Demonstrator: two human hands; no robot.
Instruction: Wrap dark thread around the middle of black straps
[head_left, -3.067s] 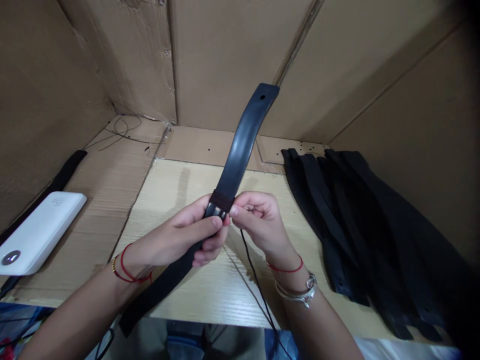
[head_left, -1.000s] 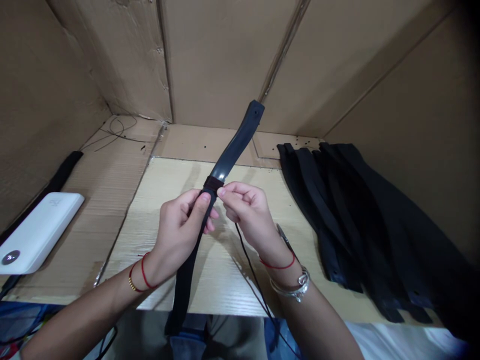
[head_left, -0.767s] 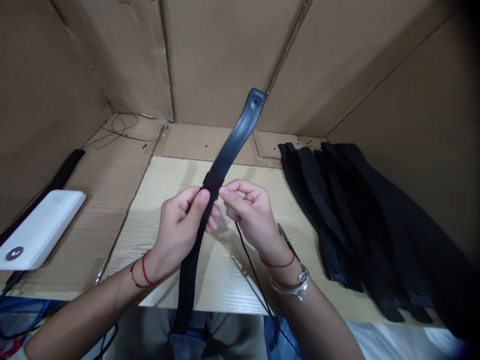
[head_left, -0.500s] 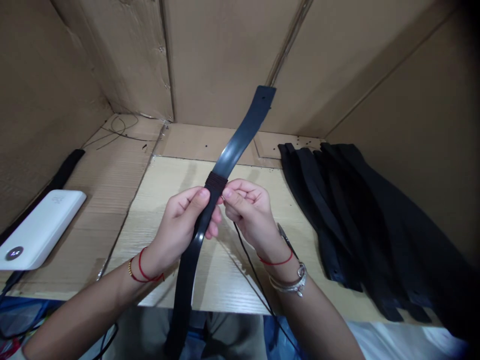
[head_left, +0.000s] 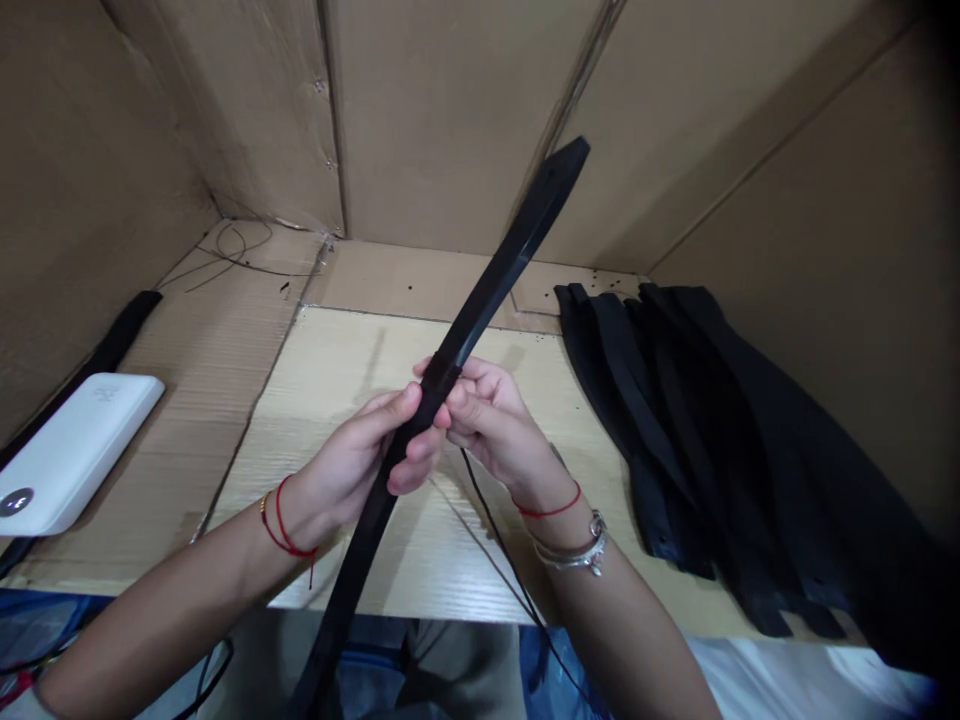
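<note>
A long black strap (head_left: 495,285) runs slantwise up through the middle of the view, turned partly on edge. Dark cord is wound tightly around it in a band (head_left: 440,374). Just below that band my left hand (head_left: 375,435) grips the strap, thumb on top and fingers beneath. Close to the band's right side my right hand (head_left: 491,415) is closed, thumb against forefinger, and a black cord (head_left: 495,530) trails down from it past the table edge. The cord's end between those fingertips is hidden.
A pile of similar black straps (head_left: 697,430) lies at the right. On the left, a white power bank (head_left: 82,450) rests by another black strip (head_left: 124,335). Thin loose cord (head_left: 240,255) lies at the back left. Cardboard walls (head_left: 450,120) enclose the table (head_left: 337,350).
The strap has rolled from showing its flat face to nearly edge-on, its upper end shifting up and right. My left fingers now wrap further around it. My right hand stays beside the band.
</note>
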